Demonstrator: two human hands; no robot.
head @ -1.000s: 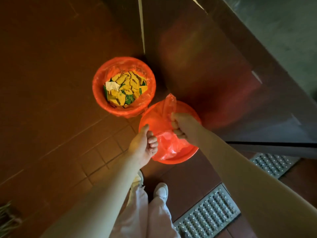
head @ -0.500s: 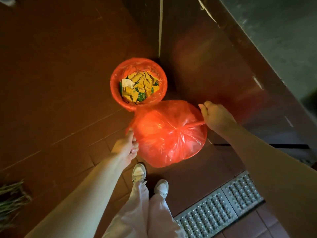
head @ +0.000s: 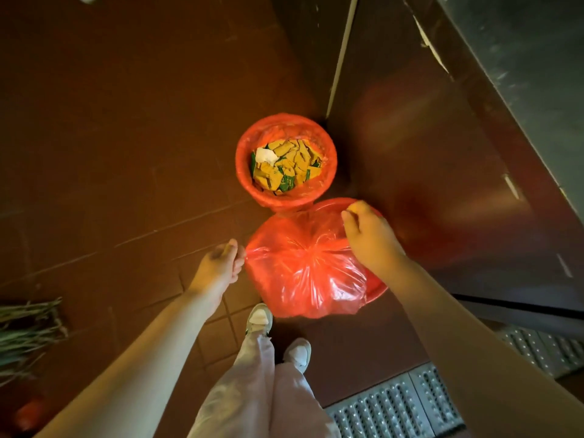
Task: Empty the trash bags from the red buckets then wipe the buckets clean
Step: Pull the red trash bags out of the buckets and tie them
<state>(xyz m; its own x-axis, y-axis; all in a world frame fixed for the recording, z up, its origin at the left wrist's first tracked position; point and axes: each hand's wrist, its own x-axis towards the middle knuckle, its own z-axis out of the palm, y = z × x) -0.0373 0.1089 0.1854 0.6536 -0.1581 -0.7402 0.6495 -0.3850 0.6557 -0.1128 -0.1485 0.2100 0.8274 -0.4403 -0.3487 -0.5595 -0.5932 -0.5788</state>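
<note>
Two red buckets stand on the tiled floor by a metal cabinet corner. The far bucket (head: 286,197) is lined with a red bag and filled with yellow and green wrappers (head: 286,167). Over the near bucket (head: 377,287) a red trash bag (head: 305,267) is stretched wide and hides most of it. My left hand (head: 219,265) pinches the bag's left edge. My right hand (head: 368,237) grips the bag's right edge above the near bucket's rim.
A metal cabinet (head: 442,159) rises on the right. A perforated floor drain grate (head: 410,403) runs along the lower right. Green stalks (head: 27,336) lie at the left edge. My white shoes (head: 278,335) stand just below the bag.
The bag went from hanging inside the near bucket to being lifted and spread wide between my hands. My right hand moved back in over the rim; the view shifted right.
</note>
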